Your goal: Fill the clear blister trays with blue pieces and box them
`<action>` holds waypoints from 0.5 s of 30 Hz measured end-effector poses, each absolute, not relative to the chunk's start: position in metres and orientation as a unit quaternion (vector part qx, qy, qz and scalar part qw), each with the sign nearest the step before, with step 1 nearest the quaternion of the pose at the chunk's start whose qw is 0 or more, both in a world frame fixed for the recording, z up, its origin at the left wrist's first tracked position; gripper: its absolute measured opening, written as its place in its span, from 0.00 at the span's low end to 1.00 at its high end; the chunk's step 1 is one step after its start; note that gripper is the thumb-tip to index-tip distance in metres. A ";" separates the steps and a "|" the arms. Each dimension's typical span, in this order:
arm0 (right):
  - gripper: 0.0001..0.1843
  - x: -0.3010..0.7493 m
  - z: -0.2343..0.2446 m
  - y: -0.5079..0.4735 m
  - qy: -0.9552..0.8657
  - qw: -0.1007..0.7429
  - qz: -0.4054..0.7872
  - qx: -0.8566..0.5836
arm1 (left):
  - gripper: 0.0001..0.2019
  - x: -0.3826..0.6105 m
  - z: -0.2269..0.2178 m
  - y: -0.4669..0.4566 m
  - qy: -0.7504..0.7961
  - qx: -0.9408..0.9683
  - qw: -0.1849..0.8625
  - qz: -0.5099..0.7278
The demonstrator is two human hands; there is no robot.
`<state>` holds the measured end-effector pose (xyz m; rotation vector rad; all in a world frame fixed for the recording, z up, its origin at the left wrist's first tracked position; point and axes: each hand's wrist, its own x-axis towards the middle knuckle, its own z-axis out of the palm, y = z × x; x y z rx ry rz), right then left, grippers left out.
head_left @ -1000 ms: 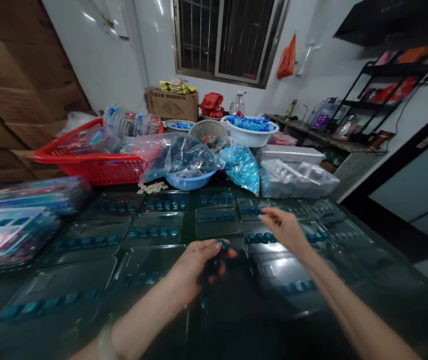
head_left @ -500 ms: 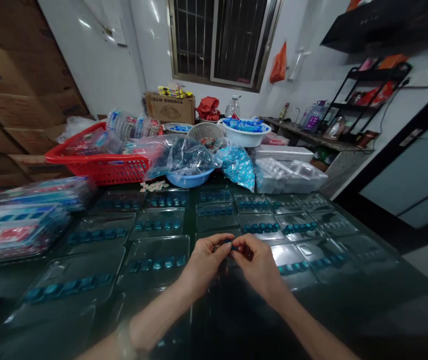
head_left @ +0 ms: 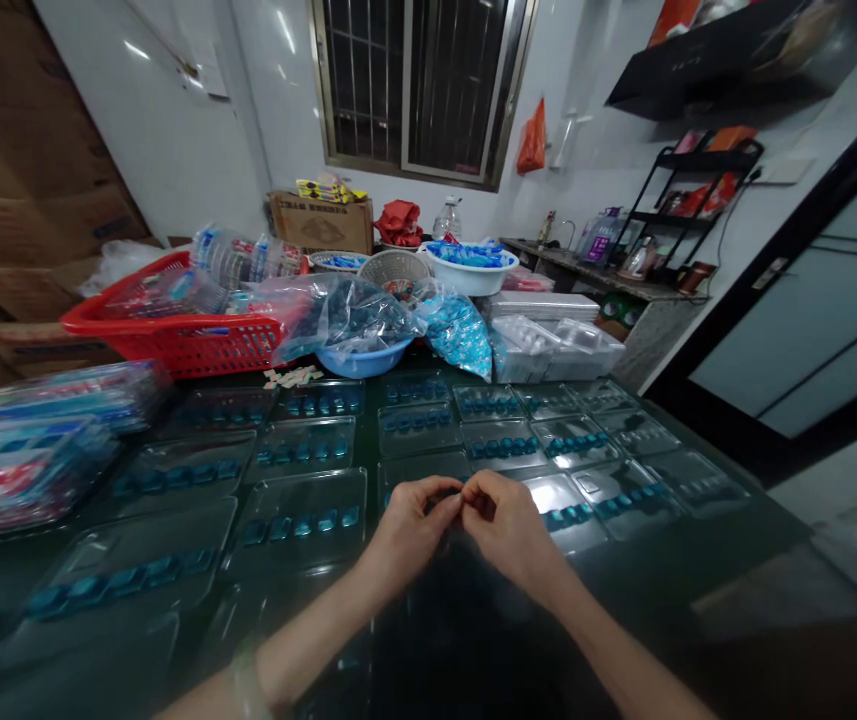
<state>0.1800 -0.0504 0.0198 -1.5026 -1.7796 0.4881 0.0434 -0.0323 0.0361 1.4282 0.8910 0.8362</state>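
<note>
Closing in since the last view, my left hand (head_left: 409,530) and right hand (head_left: 507,525) meet, fingertips (head_left: 452,486) pinched shut on a small hidden piece (head_left: 463,494) above the dark glossy tabletop (head_left: 458,640), with clear plastic blister trays of teal capsules (head_left: 297,520) crowding close on either side.

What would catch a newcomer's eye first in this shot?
Rows of clear plastic trays holding blue pieces cover the dark table. At the centre, the left hand and right hand meet fingertip to fingertip. A bright red plastic basket stands at the far left.
</note>
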 end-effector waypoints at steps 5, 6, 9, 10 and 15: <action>0.03 0.182 0.021 -0.052 -0.692 0.379 0.187 -0.585 | 0.13 0.043 0.038 -0.034 0.387 0.587 0.616 0.355; 0.03 0.183 0.022 -0.052 -0.692 0.383 0.184 -0.584 | 0.13 0.042 0.038 -0.035 0.387 0.580 0.626 0.349; 0.03 0.184 0.022 -0.055 -0.687 0.397 0.172 -0.584 | 0.13 0.040 0.038 -0.034 0.380 0.551 0.663 0.335; 0.03 0.183 0.021 -0.056 -0.684 0.401 0.169 -0.585 | 0.12 0.040 0.036 -0.034 0.381 0.532 0.679 0.333; 0.04 0.178 0.018 -0.059 -0.659 0.443 0.194 -0.576 | 0.13 0.040 0.027 -0.032 0.346 0.383 0.796 0.315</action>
